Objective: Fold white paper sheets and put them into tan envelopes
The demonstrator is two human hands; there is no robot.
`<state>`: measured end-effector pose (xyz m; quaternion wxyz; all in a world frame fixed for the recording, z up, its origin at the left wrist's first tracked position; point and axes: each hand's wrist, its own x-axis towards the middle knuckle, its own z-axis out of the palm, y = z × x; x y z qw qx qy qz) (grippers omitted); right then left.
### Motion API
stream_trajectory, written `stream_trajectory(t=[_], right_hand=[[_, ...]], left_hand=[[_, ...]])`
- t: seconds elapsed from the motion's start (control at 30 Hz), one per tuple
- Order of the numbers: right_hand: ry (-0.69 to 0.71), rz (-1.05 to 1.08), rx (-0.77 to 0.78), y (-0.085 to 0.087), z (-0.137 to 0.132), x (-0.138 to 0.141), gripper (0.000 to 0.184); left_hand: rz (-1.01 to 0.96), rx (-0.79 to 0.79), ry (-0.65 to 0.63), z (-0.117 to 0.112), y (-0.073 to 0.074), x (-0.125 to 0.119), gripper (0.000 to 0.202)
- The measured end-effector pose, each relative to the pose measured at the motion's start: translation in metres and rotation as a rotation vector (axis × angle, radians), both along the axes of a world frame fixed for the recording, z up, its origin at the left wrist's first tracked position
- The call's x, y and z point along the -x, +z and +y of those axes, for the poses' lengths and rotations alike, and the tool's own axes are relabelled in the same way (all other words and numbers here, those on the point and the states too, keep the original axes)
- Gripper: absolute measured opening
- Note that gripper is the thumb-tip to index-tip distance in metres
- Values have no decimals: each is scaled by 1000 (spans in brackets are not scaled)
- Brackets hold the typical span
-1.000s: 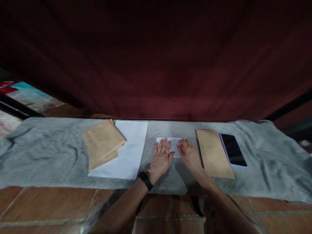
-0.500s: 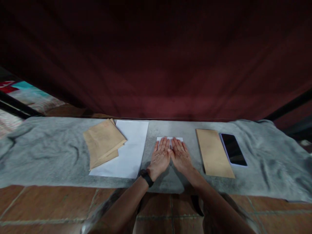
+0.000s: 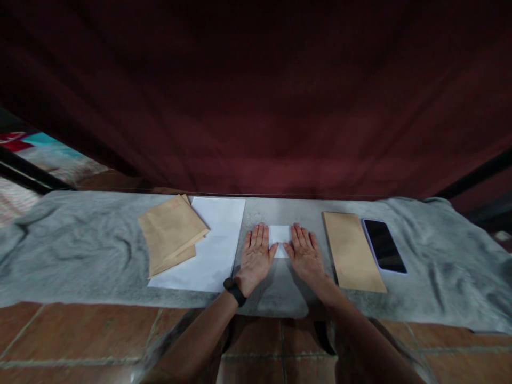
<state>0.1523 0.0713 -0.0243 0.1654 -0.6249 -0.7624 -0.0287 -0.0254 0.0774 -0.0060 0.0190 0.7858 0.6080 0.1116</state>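
A small white piece of paper [image 3: 279, 233], apparently folded, lies flat on the grey cloth [image 3: 276, 290] straight in front of me. My left hand [image 3: 256, 254] rests palm down across its left end, fingers stretched forward. Over the right end lies my right hand [image 3: 305, 254], also flat with fingers extended. Both thumbs point inward, with the middle of the paper showing between them. The hands cover the paper's two ends. A dark watch [image 3: 234, 292] is on my left wrist.
To the left, several brown envelopes [image 3: 172, 226] lie partly over white paper sheets [image 3: 212, 261]. On the right are a stack of brown envelopes [image 3: 352, 250] and a phone [image 3: 384, 245] with a dark screen. A dark red curtain [image 3: 280, 133] hangs behind the cloth-covered surface.
My hands have slid apart, the left one leftward and the right one rightward, from nearly touching at the centre. More of the paper's middle now shows.
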Motion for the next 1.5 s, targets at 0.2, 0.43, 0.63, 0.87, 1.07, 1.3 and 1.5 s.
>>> stream_trajectory(t=[0.2, 0.43, 0.63, 0.87, 1.07, 1.3, 1.5], right_hand=[[-14, -7, 48, 2, -2, -11, 61], [-28, -18, 28, 2, -5, -17, 60], [-43, -34, 42, 5, -9, -22, 61], [-35, 13, -11, 10, -15, -14, 61], [147, 31, -21, 1, -29, 11, 57], [55, -8, -59, -9, -34, 3, 60], [-44, -15, -39, -4, -38, 4, 63]], left_hand=[[0, -15, 22, -1, -3, 1, 65], [-4, -27, 40, -1, -7, 1, 67], [-4, -22, 29, -2, -3, 0, 69], [-8, -22, 39, -3, -4, -1, 69], [42, 3, 42, -3, -2, -2, 69], [117, 30, 84, -6, 2, -4, 70], [126, 46, 106, -22, 3, -5, 66]])
